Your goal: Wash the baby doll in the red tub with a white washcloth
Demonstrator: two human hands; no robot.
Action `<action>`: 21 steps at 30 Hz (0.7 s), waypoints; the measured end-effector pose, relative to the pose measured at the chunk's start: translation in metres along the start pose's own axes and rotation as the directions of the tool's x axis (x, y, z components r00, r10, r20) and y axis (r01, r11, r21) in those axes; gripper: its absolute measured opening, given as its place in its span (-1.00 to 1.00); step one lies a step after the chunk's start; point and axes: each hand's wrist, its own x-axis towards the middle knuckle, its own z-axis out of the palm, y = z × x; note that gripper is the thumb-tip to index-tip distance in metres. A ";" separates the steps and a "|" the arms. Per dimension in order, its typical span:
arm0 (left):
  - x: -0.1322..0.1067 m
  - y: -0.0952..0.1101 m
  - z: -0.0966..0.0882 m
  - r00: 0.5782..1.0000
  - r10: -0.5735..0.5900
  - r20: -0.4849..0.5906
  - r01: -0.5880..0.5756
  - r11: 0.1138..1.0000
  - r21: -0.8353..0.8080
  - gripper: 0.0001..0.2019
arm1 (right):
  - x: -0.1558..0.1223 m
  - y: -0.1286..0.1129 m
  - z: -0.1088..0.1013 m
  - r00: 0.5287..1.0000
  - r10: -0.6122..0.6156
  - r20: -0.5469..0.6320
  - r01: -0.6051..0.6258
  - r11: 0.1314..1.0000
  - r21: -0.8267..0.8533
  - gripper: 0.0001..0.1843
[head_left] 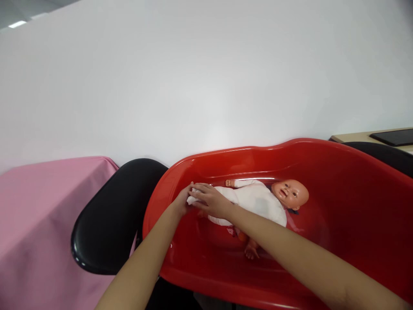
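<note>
A baby doll (pixel 258 199) in white clothing lies on its back in a red baby bathtub (pixel 361 202), its head toward the right. Both my hands meet at its leg end, on the left side of the tub. A small piece of white cloth (pixel 192 199) shows between them; whether it is separate or part of the doll's clothing is hard to tell. My left hand (pixel 183 201) is closed around it from the left. From above, my right hand (pixel 212 200) curls its fingers over the same cloth and the leg end. One bare doll foot is partly hidden below.
A black chair or stool seat (pixel 112 215) stands against the tub's left end, beside a table with a pink cover (pixel 48 206). Behind the tub rises a white wall (pixel 200 77). A dark flat object (pixel 393 137) lies on a wooden surface at right.
</note>
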 end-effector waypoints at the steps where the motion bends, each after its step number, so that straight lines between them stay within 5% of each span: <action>1: 0.000 0.000 0.001 1.000 -0.004 -0.001 0.004 1.000 0.007 -0.72 | 0.000 0.000 -0.001 1.000 -0.004 -0.013 0.004 1.000 0.010 -0.62; 7: -0.001 0.000 0.005 1.000 -0.018 -0.002 0.018 0.998 0.054 -0.68 | 0.003 -0.001 0.002 0.997 0.073 -0.008 -0.073 0.997 0.026 -0.83; 11: -0.005 0.000 0.007 1.000 -0.027 0.014 0.025 0.996 0.083 -0.64 | 0.005 -0.005 0.003 0.969 0.244 0.040 -0.246 0.930 0.275 -0.71; 14: -0.006 0.001 0.006 0.999 -0.043 -0.001 0.043 0.994 0.104 -0.62 | 0.008 -0.005 0.002 0.906 0.422 0.024 -0.389 0.811 0.438 -0.75; 18: -0.005 0.001 0.003 0.995 -0.085 -0.049 0.091 0.987 0.134 -0.56 | 0.013 -0.003 -0.007 0.729 0.681 -0.068 -0.534 0.628 0.566 -0.74; 21: -0.004 0.001 0.002 0.997 -0.073 -0.027 0.076 0.988 0.134 -0.58 | 0.015 -0.006 -0.015 0.720 0.694 -0.021 -0.519 0.558 0.647 -0.65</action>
